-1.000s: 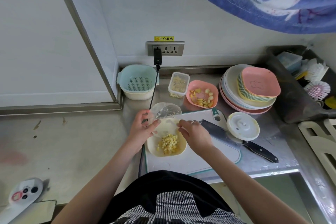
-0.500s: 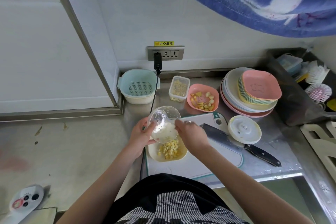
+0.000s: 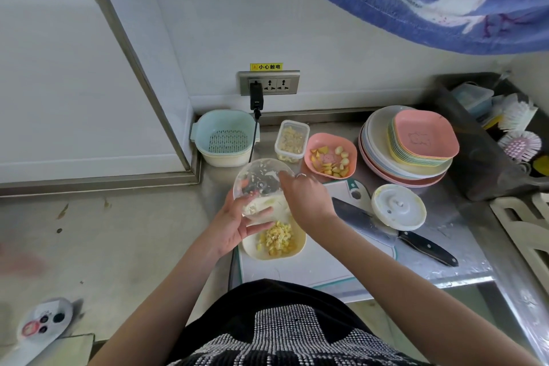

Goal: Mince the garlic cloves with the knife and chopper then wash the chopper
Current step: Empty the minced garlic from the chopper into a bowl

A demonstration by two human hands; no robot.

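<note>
My left hand [image 3: 234, 223] grips the clear chopper bowl [image 3: 259, 184], tilted over a cream dish [image 3: 298, 249] that holds minced garlic [image 3: 276, 239]. My right hand [image 3: 306, 199] reaches into the bowl's mouth; its fingertips are hidden inside. Garlic bits cling to the bowl's wall. The dish sits on a white cutting board [image 3: 320, 264]. The knife [image 3: 386, 232] lies on the board to the right, black handle pointing right. The chopper's white lid [image 3: 398, 206] rests partly on the blade. A pink dish [image 3: 331, 156] behind holds peeled garlic cloves.
A clear tub [image 3: 291, 141] of chopped garlic and a blue strainer basket [image 3: 225, 141] stand at the back by the wall socket [image 3: 269, 82], whose black cable [image 3: 254, 140] runs down past the basket. Stacked plates [image 3: 413, 145] sit at back right, a dark bin [image 3: 487, 140] with brushes beyond.
The chopper bowl has been raised and tipped further over the cream dish. My right hand has moved up to the bowl's mouth.
</note>
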